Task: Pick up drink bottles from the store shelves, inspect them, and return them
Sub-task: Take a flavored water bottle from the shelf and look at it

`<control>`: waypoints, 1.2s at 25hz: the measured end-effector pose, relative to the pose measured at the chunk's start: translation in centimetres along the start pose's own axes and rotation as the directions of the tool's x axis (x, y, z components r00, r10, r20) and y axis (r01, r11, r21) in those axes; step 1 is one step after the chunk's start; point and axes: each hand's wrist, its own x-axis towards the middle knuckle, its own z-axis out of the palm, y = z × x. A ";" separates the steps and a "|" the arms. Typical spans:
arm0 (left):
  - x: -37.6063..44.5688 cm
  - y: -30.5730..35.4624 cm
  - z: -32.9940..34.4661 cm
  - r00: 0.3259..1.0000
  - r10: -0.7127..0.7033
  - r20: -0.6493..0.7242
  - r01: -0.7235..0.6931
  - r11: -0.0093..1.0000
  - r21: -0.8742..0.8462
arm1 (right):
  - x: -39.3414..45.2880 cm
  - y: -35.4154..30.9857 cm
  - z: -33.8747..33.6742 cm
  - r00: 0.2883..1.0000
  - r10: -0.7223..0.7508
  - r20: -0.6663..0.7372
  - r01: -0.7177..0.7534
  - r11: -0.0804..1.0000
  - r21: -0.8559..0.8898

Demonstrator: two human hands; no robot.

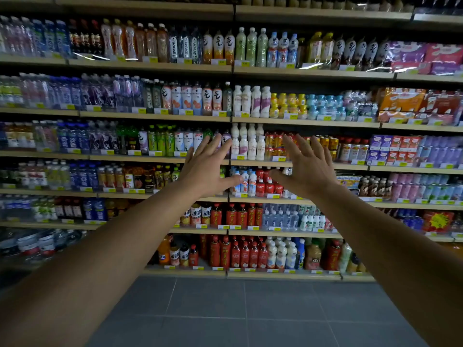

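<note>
Across the head view, both bare arms stretch out toward a tall run of store shelves [155, 160] packed with drink bottles, with grey floor tiles [225, 309] visible between the person and the bottom shelf. Neither hand has anything in it: the left hand [205, 169] is spread wide with fingers straight and splayed, and the right hand [307, 169] is spread the same way, both seen from the back and held up in front of the middle shelves. The bottles nearest in line with them are the white milky bottles [246, 146] standing upright between the two hands, and the small blue-and-white bottles [246, 182] on the shelf below, next to red-labelled bottles [269, 186]. Whether the fingertips are close to the shelf or well short of it cannot be told from this angle. The rows are tightly packed, bottle touching bottle, so the likely trouble is a splayed hand going in too wide and knocking neighbours over or off the front edge. Reaching with both hands at once probably raises that risk. The blur at the frame edges also suggests labels may be hard to read unless a bottle is brought close.
</note>
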 end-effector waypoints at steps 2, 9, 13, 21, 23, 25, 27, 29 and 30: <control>0.3 -1.7 0.0 1.000 0.005 -0.018 -0.005 1.000 0.005 | 1.1 -1.4 1.0 1.000 -0.014 -0.011 0.014 1.000 -0.009; 5.0 -9.7 3.3 0.998 -0.043 -0.045 0.043 0.999 -0.009 | 9.0 -5.8 7.9 0.997 -0.078 -0.010 0.079 0.996 0.036; 10.4 -15.1 6.4 0.996 -0.071 -0.046 0.072 0.997 0.019 | 16.1 -7.2 13.8 0.993 -0.115 -0.031 0.117 0.991 0.070; 24.3 -25.4 11.5 0.976 -0.198 -0.087 0.204 0.977 0.061 | 33.6 -7.0 23.3 0.986 -0.165 -0.021 0.166 0.974 0.157; 27.0 -28.1 12.7 0.971 -0.217 -0.105 0.224 0.973 0.064 | 37.4 -7.6 25.5 0.983 -0.183 -0.014 0.183 0.967 0.176; 29.1 -30.6 13.5 0.967 -0.223 -0.120 0.230 0.972 0.051 | 40.4 -8.3 27.5 0.979 -0.203 -0.012 0.202 0.964 0.175; 31.5 -33.6 14.4 0.963 -0.232 -0.134 0.240 0.970 0.046 | 43.8 -9.4 29.7 0.976 -0.219 -0.018 0.218 0.960 0.174; 33.8 -37.0 15.4 0.961 -0.233 -0.152 0.244 0.968 0.056 | 47.0 -10.9 32.0 0.973 -0.228 -0.027 0.229 0.958 0.172; 35.0 -38.8 15.9 0.960 -0.228 -0.164 0.240 0.969 0.058 | 48.7 -11.8 33.1 0.972 -0.233 -0.033 0.235 0.957 0.172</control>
